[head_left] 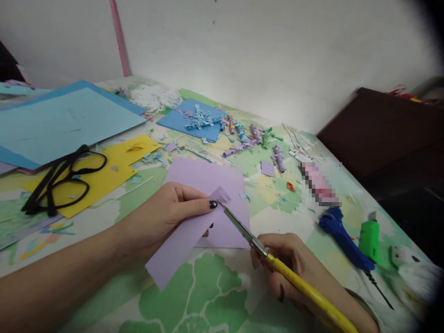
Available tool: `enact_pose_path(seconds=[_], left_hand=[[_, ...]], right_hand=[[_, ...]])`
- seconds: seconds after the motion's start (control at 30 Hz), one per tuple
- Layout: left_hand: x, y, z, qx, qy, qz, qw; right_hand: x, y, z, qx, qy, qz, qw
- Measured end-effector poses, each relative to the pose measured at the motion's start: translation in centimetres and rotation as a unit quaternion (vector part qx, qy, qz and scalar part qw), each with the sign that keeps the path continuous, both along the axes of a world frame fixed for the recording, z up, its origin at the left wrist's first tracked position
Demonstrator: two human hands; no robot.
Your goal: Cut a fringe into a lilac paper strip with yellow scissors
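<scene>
Between the thumb and fingers of my left hand [182, 203] is a strip of purple paper [173, 256], tilted over the table. Several short slits fringe its upper end. My right hand [294, 268] is closed around yellow-handled scissors [298, 282], whose blades point up and left. The blade tips meet the fringed end close to my left thumb; whether they are parted is hard to see. Underneath lies a larger purple sheet [225, 175], flat on the patterned tablecloth. Part of it is hidden by my left hand and the strip.
Black glasses [69, 185] rest on yellow paper [114, 162] at left, near blue sheets [76, 115]. Paper scraps and curled fringed rolls [255, 134] lie farther back by white string [156, 97]. A blue glue gun [347, 240] and green cutter [369, 240] are at right.
</scene>
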State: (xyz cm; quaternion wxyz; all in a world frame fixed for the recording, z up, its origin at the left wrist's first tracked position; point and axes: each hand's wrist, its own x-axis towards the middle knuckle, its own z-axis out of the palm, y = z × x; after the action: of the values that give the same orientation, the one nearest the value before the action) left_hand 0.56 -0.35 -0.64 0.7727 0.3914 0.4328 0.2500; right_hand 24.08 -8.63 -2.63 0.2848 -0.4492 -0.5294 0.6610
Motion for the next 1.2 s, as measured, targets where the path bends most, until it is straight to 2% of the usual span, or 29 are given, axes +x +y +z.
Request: enact_pose_path(seconds=[0.27,0.47,1.0,1.2], left_hand=[[0.1,0.0,-0.3,-0.004,-0.033,-0.001,0.999],[0.0,-0.1,-0.1,0.004,-0.012,0.003,1.000],[0.0,0.0,-0.3,0.008,-0.003,0.010,1.000],[0.1,0.2,-0.2,0.015,0.002,-0.006,1.000]], right_hand=[[0.4,-0.5,0.1,0.033,-0.013,0.005,0.999],[0.6,-0.9,0.2,0.068,-0.024,0.009,0.997],[-0.3,-0.3,0.6,0.018,-0.019,0.003,1.000],[-0.5,-0.2,0.7,-0.003,-0.022,0.002,1.000]])
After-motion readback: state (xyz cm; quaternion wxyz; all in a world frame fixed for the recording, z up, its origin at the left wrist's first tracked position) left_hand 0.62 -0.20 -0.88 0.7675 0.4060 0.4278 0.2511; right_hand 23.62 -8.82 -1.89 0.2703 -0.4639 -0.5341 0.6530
